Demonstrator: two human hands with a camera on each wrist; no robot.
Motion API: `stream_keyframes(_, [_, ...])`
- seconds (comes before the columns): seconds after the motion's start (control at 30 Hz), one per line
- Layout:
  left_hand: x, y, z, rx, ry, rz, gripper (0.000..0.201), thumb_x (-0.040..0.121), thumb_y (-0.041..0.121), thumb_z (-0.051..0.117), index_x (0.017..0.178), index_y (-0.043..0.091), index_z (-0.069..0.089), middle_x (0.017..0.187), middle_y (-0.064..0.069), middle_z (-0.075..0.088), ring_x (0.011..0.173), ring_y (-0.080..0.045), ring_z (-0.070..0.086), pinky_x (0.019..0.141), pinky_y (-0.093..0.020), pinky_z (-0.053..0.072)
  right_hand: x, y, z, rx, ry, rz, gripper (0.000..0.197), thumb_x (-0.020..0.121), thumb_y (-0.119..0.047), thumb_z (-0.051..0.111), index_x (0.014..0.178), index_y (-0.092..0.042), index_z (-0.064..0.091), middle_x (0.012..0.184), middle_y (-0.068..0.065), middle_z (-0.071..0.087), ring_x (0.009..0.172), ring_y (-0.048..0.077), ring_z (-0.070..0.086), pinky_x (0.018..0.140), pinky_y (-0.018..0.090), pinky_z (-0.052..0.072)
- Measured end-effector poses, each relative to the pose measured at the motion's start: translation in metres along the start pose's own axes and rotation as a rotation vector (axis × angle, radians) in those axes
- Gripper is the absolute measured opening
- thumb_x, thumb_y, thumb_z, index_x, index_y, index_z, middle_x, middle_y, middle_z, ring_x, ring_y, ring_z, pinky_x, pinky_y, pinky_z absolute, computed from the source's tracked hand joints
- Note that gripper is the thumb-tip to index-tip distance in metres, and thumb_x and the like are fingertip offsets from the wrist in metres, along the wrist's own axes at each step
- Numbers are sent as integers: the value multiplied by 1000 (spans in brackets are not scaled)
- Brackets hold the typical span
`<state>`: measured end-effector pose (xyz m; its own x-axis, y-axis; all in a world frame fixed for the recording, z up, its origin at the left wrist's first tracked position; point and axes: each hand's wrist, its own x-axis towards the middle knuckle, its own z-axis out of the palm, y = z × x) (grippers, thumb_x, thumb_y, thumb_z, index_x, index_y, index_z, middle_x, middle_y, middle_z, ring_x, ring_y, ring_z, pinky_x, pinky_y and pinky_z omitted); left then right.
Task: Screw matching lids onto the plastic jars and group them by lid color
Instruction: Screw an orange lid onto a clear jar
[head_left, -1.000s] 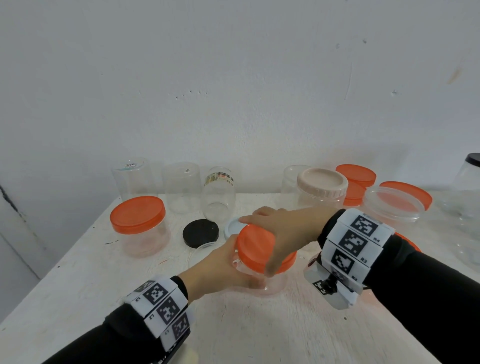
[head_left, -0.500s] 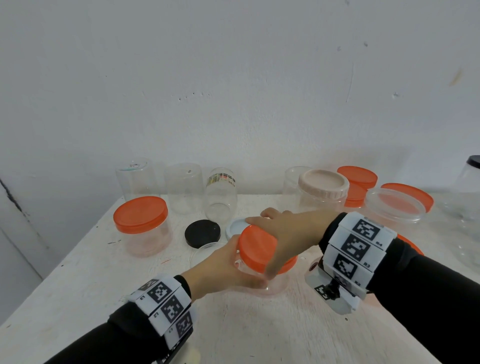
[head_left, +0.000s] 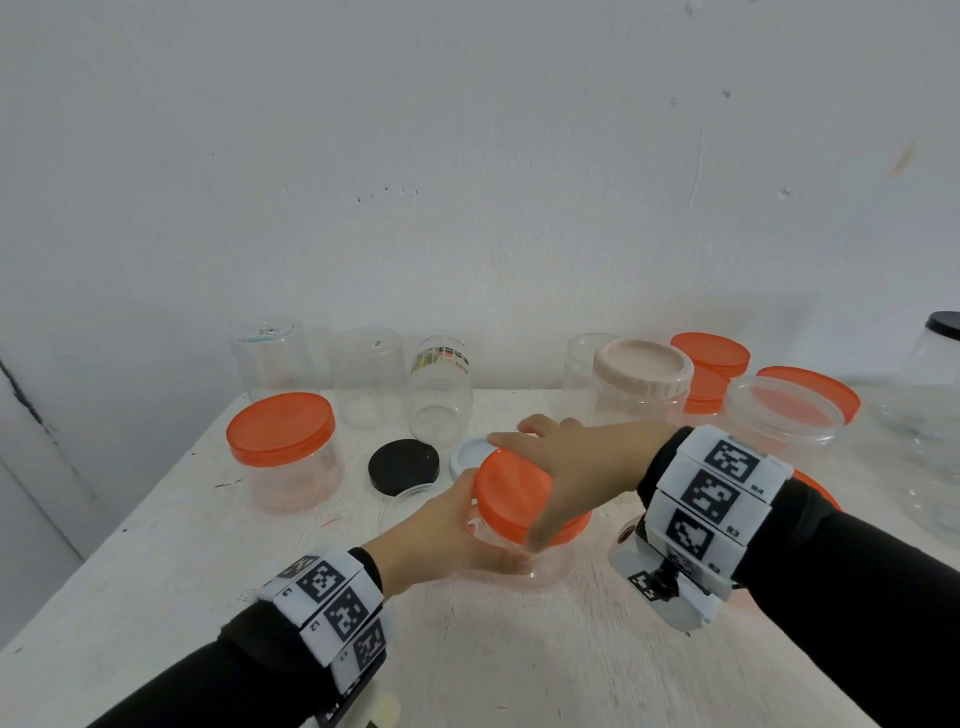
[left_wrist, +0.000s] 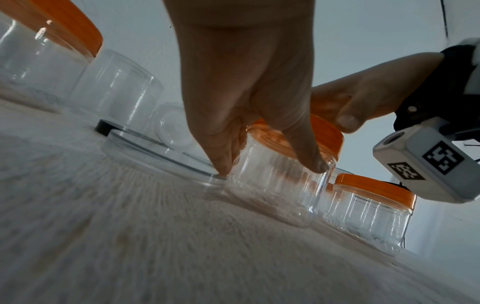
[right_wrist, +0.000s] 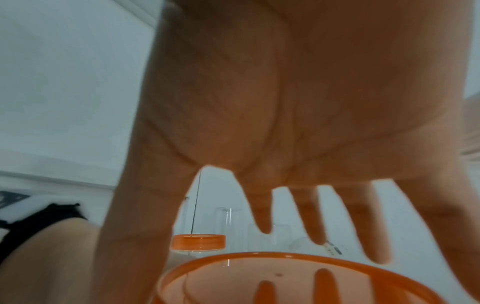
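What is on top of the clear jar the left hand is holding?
An orange lid sits on the clear jar, gripped by the right hand while the left hand holds the jar wall. The hands hide whether the lid is fully threaded.

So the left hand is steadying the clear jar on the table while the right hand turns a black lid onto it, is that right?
Not quite: the lid under the right hand is orange, not black, as the head view shows. The black lid lies loose on the table behind. The left hand does grip the clear jar.
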<state>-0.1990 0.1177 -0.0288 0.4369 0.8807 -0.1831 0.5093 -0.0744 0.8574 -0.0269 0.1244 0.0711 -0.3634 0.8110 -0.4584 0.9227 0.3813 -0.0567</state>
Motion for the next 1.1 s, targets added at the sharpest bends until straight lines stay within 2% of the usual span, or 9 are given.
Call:
stream_keyframes(0.1, [0,0,0,0,-4,9,105,66,37,87,147,35,20,139,16,45,128,-6,45,110,-30,39,-1,0,-4,2,-24,-45,97,75,-54,71,147,-50,7,152,-12,16,135,22,26,104,48,37])
stream_keyframes(0.23, [0,0,0,-24,-3,9,102,67,35,88,145,36,22,134,20,48,124,-2,47,105,-24,41,2,0,0,6,35,-12,94,71,-70,65,146,-46,16,139,-8,29,128,22,33,100,48,40])
stream_keyframes(0.33, [-1,0,1,-22,0,7,101,67,35,88,145,36,24,134,18,50,124,-2,48,107,-30,42,4,-3,3,-10,60,43,97,66,-81,58,146,-41,20,136,-4,32,124,24,38,97,49,42])
stream_keyframes(0.47, [0,0,0,-21,-5,2,103,66,36,88,146,35,22,135,18,48,125,-4,47,107,-28,41,4,-3,-3,-27,-13,11,105,66,-72,68,147,-48,6,150,-9,19,134,24,28,104,51,36])
stream_keyframes(0.57, [0,0,0,-24,-9,2,105,66,37,88,146,36,20,136,19,46,126,-4,45,107,-26,39,5,-2,-7,-17,-31,-45,100,71,-59,73,146,-51,8,150,-11,19,135,22,27,104,49,35])
stream_keyframes(0.7, [1,-2,0,-31,-9,8,103,65,38,88,144,37,22,133,21,48,122,-1,48,102,-23,42,7,0,-3,-1,1,-39,96,70,-64,70,146,-51,12,144,-10,27,131,21,28,102,50,37])
stream_keyframes(0.83, [2,-4,1,-30,7,10,102,64,37,89,143,38,24,131,19,51,121,-2,50,103,-26,44,8,0,9,15,88,-2,92,69,-77,58,145,-43,19,137,-4,32,127,23,29,96,49,41])
stream_keyframes(0.97, [3,-4,2,-21,14,6,101,65,38,88,142,39,24,126,20,53,114,2,52,88,-14,46,9,-4,25,34,210,37,97,68,-87,46,145,-34,24,134,3,35,124,27,31,86,41,38])
stream_keyframes(1.1, [3,-4,3,-32,18,0,99,64,37,89,139,41,24,127,21,51,116,2,51,91,-15,45,7,1,21,102,147,10,97,69,-79,57,147,-40,14,141,-2,29,129,25,28,96,45,40])
